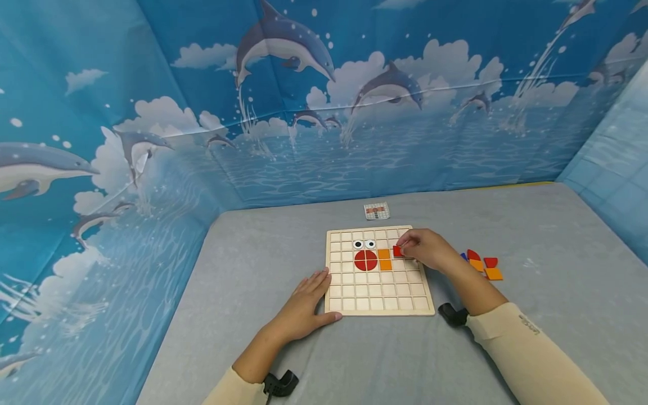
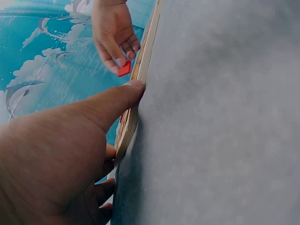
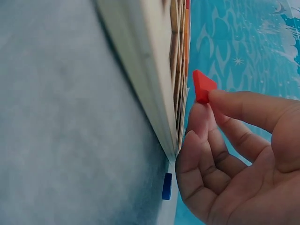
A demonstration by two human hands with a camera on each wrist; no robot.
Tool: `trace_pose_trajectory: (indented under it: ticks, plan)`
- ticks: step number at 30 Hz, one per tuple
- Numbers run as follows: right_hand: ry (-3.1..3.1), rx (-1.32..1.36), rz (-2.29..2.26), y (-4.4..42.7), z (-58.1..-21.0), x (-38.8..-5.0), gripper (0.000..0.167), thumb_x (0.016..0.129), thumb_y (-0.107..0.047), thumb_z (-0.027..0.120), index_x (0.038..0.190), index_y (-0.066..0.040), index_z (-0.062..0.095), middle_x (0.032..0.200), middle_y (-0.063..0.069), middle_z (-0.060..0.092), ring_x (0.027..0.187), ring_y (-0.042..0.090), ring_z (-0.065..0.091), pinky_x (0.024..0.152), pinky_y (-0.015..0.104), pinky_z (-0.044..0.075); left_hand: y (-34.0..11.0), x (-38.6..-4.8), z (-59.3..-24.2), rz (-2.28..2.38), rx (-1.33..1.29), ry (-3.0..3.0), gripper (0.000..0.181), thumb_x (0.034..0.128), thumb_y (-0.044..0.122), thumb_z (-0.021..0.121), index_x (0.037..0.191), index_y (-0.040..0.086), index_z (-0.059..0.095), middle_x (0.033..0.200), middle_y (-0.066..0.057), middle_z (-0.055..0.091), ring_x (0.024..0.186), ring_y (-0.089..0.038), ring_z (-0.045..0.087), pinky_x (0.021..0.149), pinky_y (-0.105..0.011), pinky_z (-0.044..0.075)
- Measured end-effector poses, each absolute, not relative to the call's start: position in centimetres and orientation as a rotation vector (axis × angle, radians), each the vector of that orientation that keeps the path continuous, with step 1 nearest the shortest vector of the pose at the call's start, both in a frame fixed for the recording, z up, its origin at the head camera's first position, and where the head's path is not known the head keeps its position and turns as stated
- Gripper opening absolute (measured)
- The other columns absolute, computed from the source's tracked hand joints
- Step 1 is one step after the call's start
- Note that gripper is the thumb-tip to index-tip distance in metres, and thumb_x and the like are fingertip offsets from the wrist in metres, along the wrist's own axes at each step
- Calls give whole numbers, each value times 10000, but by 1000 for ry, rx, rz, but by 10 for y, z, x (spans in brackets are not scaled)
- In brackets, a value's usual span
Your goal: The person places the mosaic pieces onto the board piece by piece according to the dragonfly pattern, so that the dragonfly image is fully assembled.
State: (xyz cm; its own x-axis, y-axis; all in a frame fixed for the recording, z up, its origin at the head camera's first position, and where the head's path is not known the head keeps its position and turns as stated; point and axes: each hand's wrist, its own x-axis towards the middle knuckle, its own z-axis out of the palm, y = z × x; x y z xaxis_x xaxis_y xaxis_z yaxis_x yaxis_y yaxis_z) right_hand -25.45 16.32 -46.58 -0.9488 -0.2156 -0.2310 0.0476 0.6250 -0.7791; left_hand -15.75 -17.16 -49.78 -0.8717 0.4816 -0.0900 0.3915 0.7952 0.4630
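One red square tile [image 3: 201, 87]: held over the right part of the wooden grid board [image 1: 379, 314], to the right of two orange squares [image 1: 385, 265]; the right wrist view shows it apart from the board's surface.
Right hand [image 1: 427, 248]: pinches the tile between thumb and fingertip, at an edge or a corner (which of the two, I cannot tell), with much of its face left uncovered.
Left hand [image 1: 304, 306]: grasps nothing; its fingers lie nearly straight by the board's left edge, and the thumb touches the rim at the near corner.
Tile's handling: probably light, stiff and hard to break, its flat faces perhaps a little slippery; too small for the whole palm, so a fingertip pinch on opposite edges looks surest.
Board's handling: likely rigid, and apt to slide on the grey cloth [image 1: 253, 253]; its raised rim is the place to steady it.
Pieces on the grid: two eye tiles [image 1: 370, 244], with a red disc [image 1: 360, 255] of quarter pieces just nearer the person, left of the orange squares.
Loose pieces [image 1: 493, 274]: red and orange, right of the board, with some blue showing.
Pattern card [image 1: 377, 211]: just beyond the board's far edge.
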Motion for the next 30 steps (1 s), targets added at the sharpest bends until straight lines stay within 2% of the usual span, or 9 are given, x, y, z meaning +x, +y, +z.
trace_pose_trajectory:
  ticks: [7, 15, 30]
  plan:
    - [2547, -122, -1230, 163, -469, -255, 193, 963, -125, 640, 1131, -38, 682, 923, 91, 629, 807, 228, 565, 686, 280, 495, -171, -157, -499, 645, 666, 2770, 924, 928, 542, 671, 1613, 98, 240, 1712, -2, 161, 1594, -222, 134, 1299, -480, 144]
    - [2571, -156, -1228, 159, -472, -255, 156, 963, -120, 655, 1091, -42, 699, 903, 81, 632, 804, 226, 555, 676, 291, 472, -172, -158, -497, 656, 685, 2776, 917, 928, 529, 676, 1608, 81, 254, 1708, -28, 179, 1590, -254, 158, 1289, -508, 162]
    - [2628, -156, -1129, 160, -476, -254, 192, 984, -178, 648, 1125, -70, 721, 931, 98, 621, 775, 212, 553, 652, 281, 483, -172, -157, -498, 665, 671, 2767, 924, 921, 529, 686, 1612, 101, 247, 1712, 2, 161, 1593, -226, 141, 1296, -486, 153]
